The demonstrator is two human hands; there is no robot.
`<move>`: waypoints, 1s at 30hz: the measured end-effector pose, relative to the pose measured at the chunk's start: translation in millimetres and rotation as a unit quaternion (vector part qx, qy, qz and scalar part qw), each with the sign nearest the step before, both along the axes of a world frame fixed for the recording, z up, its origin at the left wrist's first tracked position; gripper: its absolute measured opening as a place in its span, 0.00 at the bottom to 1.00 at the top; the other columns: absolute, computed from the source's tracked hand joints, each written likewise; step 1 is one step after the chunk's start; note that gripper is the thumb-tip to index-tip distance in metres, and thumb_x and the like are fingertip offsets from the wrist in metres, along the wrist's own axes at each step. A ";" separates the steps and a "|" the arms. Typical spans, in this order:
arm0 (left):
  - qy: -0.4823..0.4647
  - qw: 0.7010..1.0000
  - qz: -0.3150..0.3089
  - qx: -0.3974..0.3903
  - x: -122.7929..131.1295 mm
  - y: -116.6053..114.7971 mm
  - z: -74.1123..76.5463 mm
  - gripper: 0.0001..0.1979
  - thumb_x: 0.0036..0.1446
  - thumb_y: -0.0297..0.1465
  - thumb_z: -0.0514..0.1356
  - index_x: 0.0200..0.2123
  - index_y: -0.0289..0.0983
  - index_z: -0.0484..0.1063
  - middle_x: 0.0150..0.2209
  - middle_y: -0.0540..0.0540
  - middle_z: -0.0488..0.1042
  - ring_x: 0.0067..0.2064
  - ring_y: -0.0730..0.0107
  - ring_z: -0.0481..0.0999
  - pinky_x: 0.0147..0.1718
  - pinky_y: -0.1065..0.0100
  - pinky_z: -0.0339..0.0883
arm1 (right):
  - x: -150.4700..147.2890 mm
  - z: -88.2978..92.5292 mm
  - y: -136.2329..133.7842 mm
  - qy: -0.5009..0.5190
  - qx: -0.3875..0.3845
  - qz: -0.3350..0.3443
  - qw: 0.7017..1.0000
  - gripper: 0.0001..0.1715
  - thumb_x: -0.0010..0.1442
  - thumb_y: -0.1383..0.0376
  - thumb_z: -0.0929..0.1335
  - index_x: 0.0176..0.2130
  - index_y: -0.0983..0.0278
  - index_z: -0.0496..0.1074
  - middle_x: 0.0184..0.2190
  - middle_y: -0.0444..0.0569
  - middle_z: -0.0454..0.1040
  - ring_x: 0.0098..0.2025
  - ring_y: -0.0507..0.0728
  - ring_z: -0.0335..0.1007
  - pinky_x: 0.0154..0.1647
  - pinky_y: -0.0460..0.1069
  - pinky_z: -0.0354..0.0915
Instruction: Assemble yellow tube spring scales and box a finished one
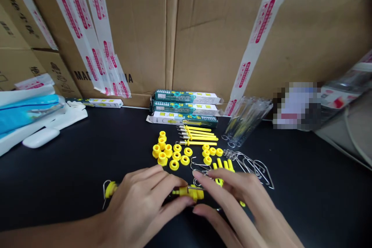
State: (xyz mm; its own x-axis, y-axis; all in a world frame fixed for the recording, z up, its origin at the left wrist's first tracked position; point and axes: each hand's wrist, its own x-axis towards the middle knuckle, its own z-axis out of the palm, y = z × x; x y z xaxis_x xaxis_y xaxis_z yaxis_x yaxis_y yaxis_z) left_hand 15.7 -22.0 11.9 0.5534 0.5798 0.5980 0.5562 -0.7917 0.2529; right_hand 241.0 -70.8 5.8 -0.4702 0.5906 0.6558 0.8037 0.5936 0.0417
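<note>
My left hand (148,201) is closed around the middle of a tubular spring scale. At its left end a yellow cap (111,190) with a bent wire loop (104,192) sticks out. From between my left thumb and forefinger comes the yellow end fitting (192,192), with a thin metal wire lying along it. Most of the tube is hidden by the hand. My right hand (232,201) is beside that fitting, thumb and fingertips apart on either side of it. Whether the right fingers touch the wire cannot be made out.
Beyond the hands lie yellow caps (162,159), yellow rings (185,160), yellow rods with springs (203,143), metal hooks (200,164) and wire loops (255,166). Clear tubes (244,120) and printed boxes (186,107) stand near the cardboard wall (139,27). A blue packet (31,110) is left.
</note>
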 end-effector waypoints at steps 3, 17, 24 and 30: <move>-0.002 0.999 -0.010 0.034 1.7 -1.7 0.3 0.18 0.75 0.42 0.53 0.37 0.40 0.77 0.31 0.56 0.84 0.29 0.69 0.83 0.29 0.65 0.73 | 0.2 -2.4 11.7 0.054 -0.051 0.045 0.996 0.17 0.78 0.63 0.60 0.50 0.65 0.75 0.36 0.51 0.83 0.35 0.57 0.83 0.34 0.48 0.77; 0.083 0.988 -0.006 0.129 4.8 -7.9 1.5 0.25 0.79 0.32 0.42 0.32 0.37 0.73 0.28 0.50 0.82 0.29 0.65 0.83 0.28 0.64 0.75 | -1.5 13.1 11.9 -0.123 -0.053 0.107 0.985 0.30 0.76 0.77 0.49 0.50 0.72 0.76 0.33 0.49 0.84 0.32 0.57 0.81 0.30 0.50 0.73; 0.085 0.993 -0.013 0.082 3.6 -9.8 4.9 0.29 0.79 0.34 0.38 0.32 0.37 0.73 0.28 0.47 0.79 0.30 0.64 0.81 0.28 0.64 0.77 | -6.5 15.5 8.8 -0.130 0.109 0.089 0.981 0.32 0.74 0.81 0.52 0.38 0.65 0.79 0.35 0.45 0.88 0.39 0.55 0.84 0.44 0.47 0.72; 0.081 0.994 -0.023 0.072 8.1 -14.5 -0.6 0.24 0.78 0.31 0.43 0.34 0.36 0.74 0.29 0.48 0.77 0.31 0.65 0.79 0.33 0.65 0.78 | -9.4 12.7 11.3 -0.116 0.065 0.086 0.987 0.35 0.74 0.79 0.49 0.32 0.65 0.76 0.23 0.45 0.82 0.25 0.54 0.80 0.30 0.47 0.72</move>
